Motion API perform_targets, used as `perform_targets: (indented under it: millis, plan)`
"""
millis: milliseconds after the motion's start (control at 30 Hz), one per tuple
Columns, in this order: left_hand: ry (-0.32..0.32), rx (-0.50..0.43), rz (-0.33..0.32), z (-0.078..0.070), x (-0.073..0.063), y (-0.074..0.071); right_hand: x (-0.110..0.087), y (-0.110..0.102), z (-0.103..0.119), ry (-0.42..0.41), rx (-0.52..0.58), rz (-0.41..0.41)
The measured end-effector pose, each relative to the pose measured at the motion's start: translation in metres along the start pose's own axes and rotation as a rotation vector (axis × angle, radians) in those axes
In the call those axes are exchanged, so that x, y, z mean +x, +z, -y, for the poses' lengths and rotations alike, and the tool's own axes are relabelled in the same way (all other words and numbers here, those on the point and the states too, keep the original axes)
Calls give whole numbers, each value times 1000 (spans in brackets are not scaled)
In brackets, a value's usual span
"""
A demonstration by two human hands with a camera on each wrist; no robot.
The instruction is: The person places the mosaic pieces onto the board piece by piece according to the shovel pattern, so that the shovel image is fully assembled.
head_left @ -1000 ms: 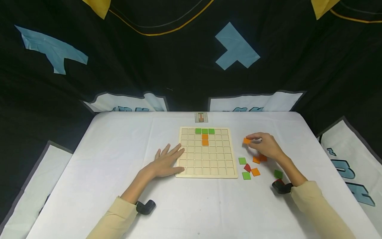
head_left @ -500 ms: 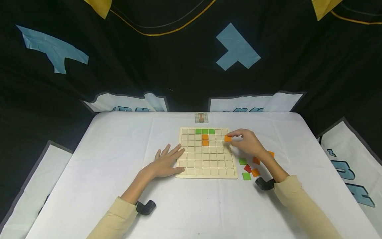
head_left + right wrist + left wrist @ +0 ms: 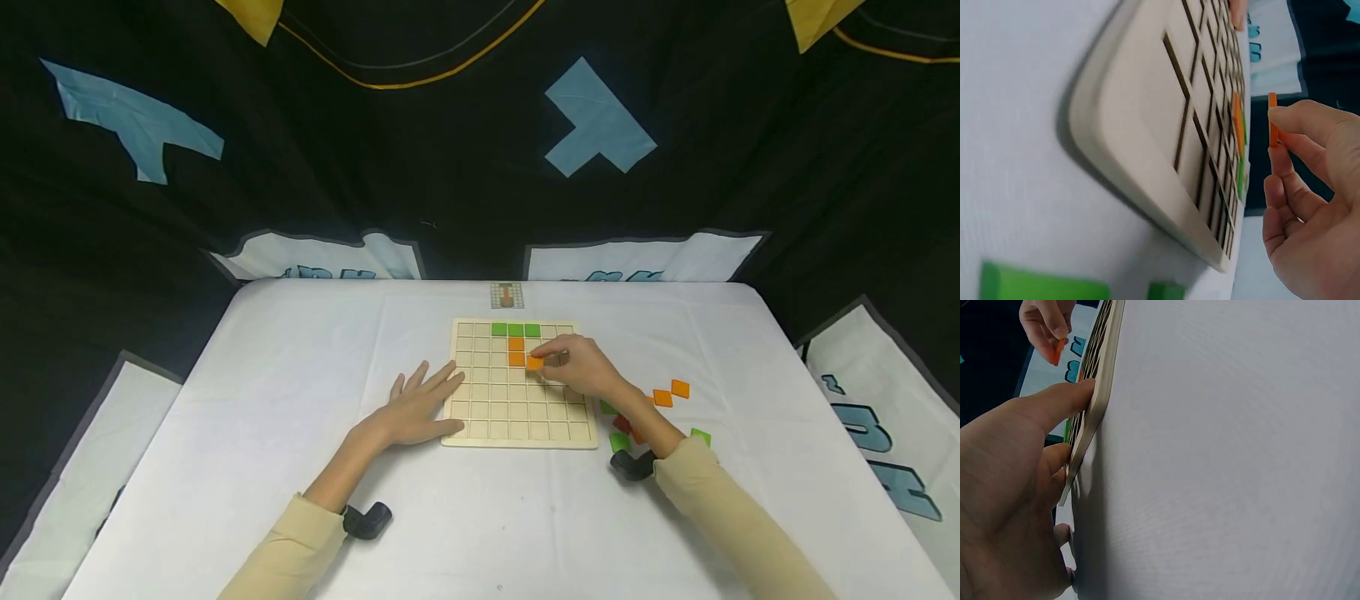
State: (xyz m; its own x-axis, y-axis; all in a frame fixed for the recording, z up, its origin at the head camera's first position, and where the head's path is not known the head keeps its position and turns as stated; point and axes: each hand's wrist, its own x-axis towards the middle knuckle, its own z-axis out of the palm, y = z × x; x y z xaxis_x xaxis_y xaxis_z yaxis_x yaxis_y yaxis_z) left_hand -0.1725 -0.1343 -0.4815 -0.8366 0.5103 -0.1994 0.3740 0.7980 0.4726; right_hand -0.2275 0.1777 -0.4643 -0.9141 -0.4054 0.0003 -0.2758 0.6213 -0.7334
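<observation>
A wooden grid board lies on the white table. Three green tiles fill cells in its top row, with two orange tiles below the middle one. My right hand pinches another orange square tile between thumb and fingertips. In the right wrist view that tile is held above the board's surface, and from the head it appears just right of the lower placed orange tile. My left hand rests with spread fingers on the board's left edge, its thumb against the rim.
Loose orange tiles and green tiles lie to the board's right, several partly hidden under the right forearm; a red piece is among them. A small pattern card lies behind the board. A black curtain hangs beyond the table.
My right hand has carried the orange tile leftward from the loose pieces, across the board's right edge, to near the placed orange tiles. The left hand has stayed put.
</observation>
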Motion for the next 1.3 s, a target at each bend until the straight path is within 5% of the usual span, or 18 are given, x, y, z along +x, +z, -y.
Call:
perform_targets:
  millis: [967, 1300]
  plan:
    - [-3, -2, 4, -1, 0, 0, 10, 29, 4, 11, -68, 36]
    - [-3, 5, 1, 0, 0, 1, 12, 31, 5, -59, -80, 11]
